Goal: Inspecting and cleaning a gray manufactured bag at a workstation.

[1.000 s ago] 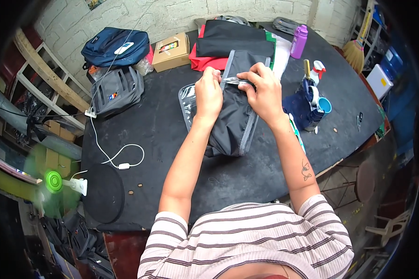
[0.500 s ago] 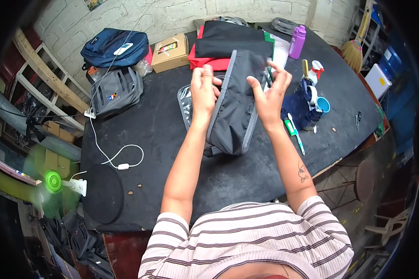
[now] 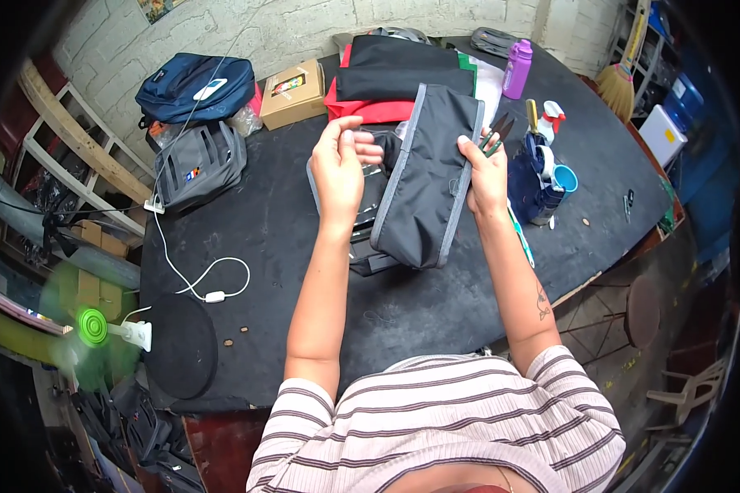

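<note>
A black fabric bag (image 3: pixel 423 185) with grey-trimmed edges stands tilted in front of me. My right hand (image 3: pixel 488 179) grips its right edge, thumb on the cloth. The same hand also holds small scissors (image 3: pixel 495 138) with green handles, their dark blades pointing up and away. My left hand (image 3: pixel 341 164) is raised just left of the bag, fingers loosely bent and apart, with nothing in it. Behind that hand, a clear plastic panel (image 3: pixel 372 191) is partly covered by the bag. A loose thread (image 3: pixel 454 186) shows on the bag's face.
Folded black cloth (image 3: pixel 407 70) over red cloth lies at the back, beside a cardboard box (image 3: pixel 293 94). Blue and grey backpacks sit far left. To the right stand a purple bottle (image 3: pixel 516 70), a spray bottle (image 3: pixel 550 119) and a blue cup (image 3: pixel 565 178). A white cable (image 3: pixel 214 297) crosses the left side.
My right hand has closed on the bag's right edge, and the scissors now show clearly. The bag has turned slightly. My left hand has shifted a little left, away from it.
</note>
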Available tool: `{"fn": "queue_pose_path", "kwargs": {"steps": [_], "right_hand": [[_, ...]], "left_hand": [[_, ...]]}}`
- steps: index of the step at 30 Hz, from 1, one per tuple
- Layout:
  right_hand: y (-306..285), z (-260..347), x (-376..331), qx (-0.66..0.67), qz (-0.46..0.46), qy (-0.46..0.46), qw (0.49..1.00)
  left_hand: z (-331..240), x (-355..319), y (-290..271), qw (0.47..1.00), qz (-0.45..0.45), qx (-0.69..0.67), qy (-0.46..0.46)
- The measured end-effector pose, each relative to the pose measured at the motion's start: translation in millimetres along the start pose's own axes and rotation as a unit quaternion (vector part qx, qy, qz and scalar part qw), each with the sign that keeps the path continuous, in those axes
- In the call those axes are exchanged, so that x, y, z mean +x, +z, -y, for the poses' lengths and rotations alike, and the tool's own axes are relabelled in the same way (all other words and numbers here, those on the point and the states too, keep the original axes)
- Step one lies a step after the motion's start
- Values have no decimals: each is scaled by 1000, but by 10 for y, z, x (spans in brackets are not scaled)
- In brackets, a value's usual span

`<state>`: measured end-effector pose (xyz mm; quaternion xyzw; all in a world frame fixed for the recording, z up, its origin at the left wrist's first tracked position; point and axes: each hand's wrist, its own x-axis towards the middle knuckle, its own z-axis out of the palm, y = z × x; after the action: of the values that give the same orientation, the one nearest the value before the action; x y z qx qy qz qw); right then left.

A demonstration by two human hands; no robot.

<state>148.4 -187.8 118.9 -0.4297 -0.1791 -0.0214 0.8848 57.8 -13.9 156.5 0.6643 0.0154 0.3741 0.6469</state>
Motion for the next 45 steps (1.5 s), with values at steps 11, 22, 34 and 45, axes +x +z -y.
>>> {"fn": "queue_pose_path", "kwargs": {"steps": [11,22,34,45], "right_hand": [[-65,-71,51,-44,-16,-31,998],[366,407,-426,-602,182,-327,706],[371,337,-419,-630,182,-324,682],[312,376,-427,-615,192,-335,688]], "left_hand": [[-23,-231,9,992,111,21,-62],[254,-412,-60,935,90,-267,-216],[305,-429,-78,915,78,-305,-252],[298,-449,-20,934,53,-273,-223]]}}
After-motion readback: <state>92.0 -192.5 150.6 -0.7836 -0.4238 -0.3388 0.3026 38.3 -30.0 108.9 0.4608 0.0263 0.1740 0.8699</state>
